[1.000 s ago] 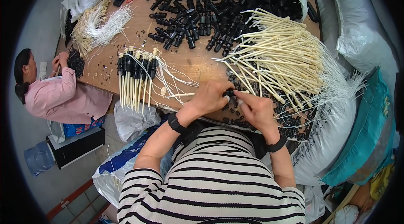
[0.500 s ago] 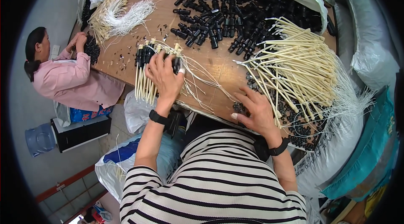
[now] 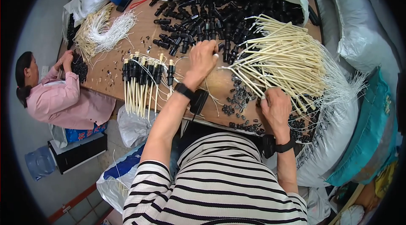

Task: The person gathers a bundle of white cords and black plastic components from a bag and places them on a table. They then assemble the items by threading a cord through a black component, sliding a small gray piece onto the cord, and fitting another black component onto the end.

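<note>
Black plastic caps [image 3: 211, 18] lie heaped at the far side of the table [image 3: 211, 83], within easy reach; the left hand [image 3: 204, 58] rests at the heap's near edge, fingers curled down among them (what they pinch, I cannot tell). The right hand [image 3: 277, 109] presses spread on the cream tubes [image 3: 279, 62] fanned toward the right edge. Finished pieces [image 3: 146, 79] overhang the near-left edge, leaving bare wood between.

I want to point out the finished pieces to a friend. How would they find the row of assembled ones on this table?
Start at the brown wooden table and look to its near left edge, left of the left hand. There a row of assembled pieces lies side by side, black caps on top, pale tubes hanging over the edge. Unlike the loose black caps and the fanned pale tubes, these are joined and lined up.
</note>
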Tool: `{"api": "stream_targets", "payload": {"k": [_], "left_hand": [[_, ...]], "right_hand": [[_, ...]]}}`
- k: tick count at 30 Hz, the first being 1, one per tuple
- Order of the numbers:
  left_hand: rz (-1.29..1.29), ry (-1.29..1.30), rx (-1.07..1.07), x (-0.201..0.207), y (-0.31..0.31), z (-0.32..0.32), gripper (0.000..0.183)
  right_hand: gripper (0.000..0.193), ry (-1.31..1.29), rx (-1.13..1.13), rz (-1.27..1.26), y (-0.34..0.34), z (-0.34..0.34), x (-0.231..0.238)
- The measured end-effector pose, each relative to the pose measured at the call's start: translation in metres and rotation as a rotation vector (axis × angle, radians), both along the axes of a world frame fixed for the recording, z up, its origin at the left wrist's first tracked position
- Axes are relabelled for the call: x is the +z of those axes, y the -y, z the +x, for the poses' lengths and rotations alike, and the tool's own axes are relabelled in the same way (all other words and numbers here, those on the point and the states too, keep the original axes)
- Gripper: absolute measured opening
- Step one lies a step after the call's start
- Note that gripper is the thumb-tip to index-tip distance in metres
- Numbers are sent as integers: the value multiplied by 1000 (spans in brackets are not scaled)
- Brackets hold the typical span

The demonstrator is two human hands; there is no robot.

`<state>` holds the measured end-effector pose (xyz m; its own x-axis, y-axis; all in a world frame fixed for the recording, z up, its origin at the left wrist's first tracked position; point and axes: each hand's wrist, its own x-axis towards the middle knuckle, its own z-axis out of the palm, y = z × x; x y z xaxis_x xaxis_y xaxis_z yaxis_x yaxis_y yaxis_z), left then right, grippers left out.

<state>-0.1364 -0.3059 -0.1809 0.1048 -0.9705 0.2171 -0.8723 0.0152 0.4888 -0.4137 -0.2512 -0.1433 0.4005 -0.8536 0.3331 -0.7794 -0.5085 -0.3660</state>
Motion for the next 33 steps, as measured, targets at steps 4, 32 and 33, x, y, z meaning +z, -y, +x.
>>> {"api": "stream_targets", "payload": {"k": [4,32,33], "left_hand": [[-5,-487,16,9,-34,-3,30],[-169,-21,-519,59,-85,-71,30],[-181,-81,-471,60,-85,-69,27]], "right_hand": [[10,273,-16,347,-4,6,24],[11,207,193,200,4,21,15],[10,438,172,439,5,17,18]]}}
